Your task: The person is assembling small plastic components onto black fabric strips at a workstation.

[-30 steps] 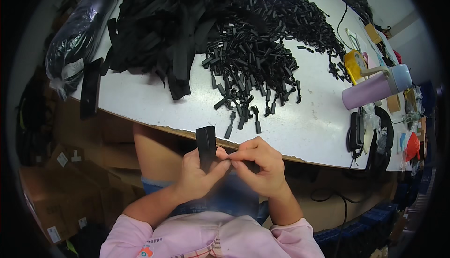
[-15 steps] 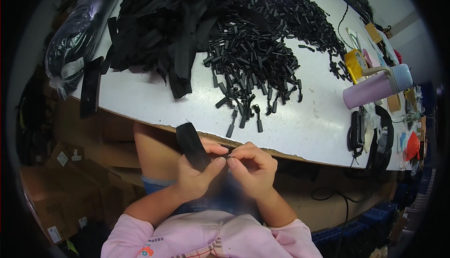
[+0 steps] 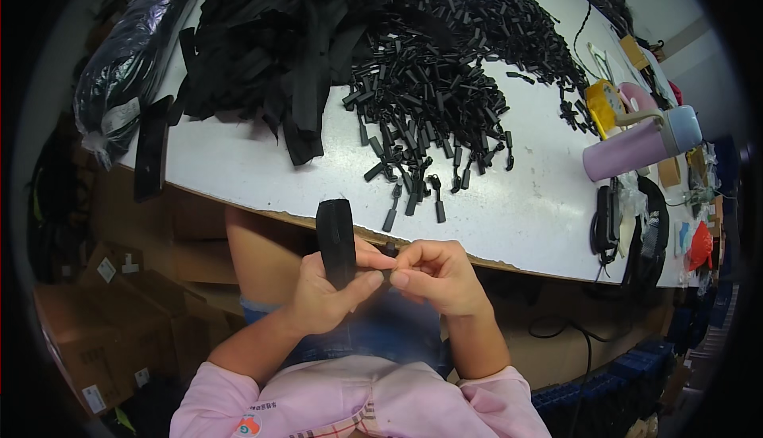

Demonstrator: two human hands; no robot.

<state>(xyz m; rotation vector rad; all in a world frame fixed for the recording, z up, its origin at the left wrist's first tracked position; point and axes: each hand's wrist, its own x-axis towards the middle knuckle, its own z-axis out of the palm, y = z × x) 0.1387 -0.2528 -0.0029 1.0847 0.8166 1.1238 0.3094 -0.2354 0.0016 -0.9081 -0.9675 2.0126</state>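
Note:
My left hand (image 3: pixel 326 291) is closed on a black zipper tape (image 3: pixel 335 235), which stands up in a bent band above the thumb and forefinger. Just right of it, my right hand (image 3: pixel 441 279) is closed, thumb and forefinger pinched together against the left fingertips. A small dark piece (image 3: pixel 389 248) shows behind the meeting fingers; it looks like part of a zipper pull, mostly hidden. Both hands are over my lap at the table's near edge. Beyond them lies a heap of black zipper pulls (image 3: pixel 433 104), a few loose ones nearest me.
A pile of black zipper tapes (image 3: pixel 262 56) covers the back left of the white table (image 3: pixel 524 199). Beside it are a plastic-wrapped bundle (image 3: pixel 135 64) and a dark flat slab (image 3: pixel 151 148). A purple bottle (image 3: pixel 624 152) and yellow tape dispenser (image 3: pixel 602 108) stand right. Cartons (image 3: pixel 111 343) sit lower left.
The zipper tape has swung more upright and slightly right. My right hand has shifted a little right, its fingers closing into a tighter pinch, and the small dark piece shows more.

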